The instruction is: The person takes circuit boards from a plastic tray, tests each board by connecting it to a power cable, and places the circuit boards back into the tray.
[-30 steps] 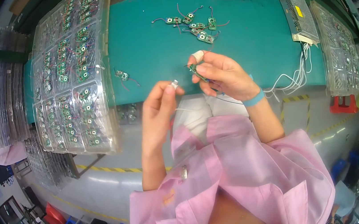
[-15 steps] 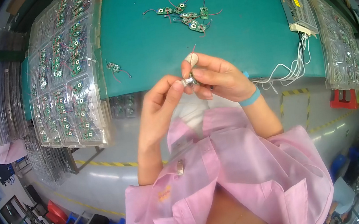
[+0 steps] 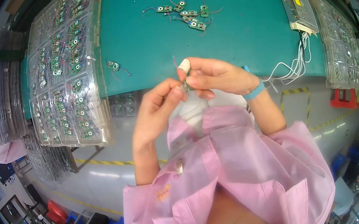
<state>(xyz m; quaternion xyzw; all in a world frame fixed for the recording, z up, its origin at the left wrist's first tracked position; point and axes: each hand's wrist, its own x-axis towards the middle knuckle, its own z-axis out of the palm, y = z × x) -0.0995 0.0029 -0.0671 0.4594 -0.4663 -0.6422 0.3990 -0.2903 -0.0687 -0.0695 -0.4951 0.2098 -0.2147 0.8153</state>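
Observation:
Close together over the table's near edge, both my hands work at a small circuit board, mostly hidden by fingertips. My left hand is closed, thumb and index finger pinched at the board's left side. From the right, my right hand grips the board between thumb and fingers. It wears a white finger cot and a blue wristband. A thin reddish wire sticks up by the finger cot. One loose circuit board with wires lies left of my hands.
On the green mat, several wired boards lie in a loose group. Clear plastic trays full of boards are stacked left; another tray stack stands right. A metal power supply with white cables sits at the right.
Both hands have shifted slightly left, and the held board has turned, so its shiny part no longer shows. The wire has swung left. The boards on the mat look unmoved.

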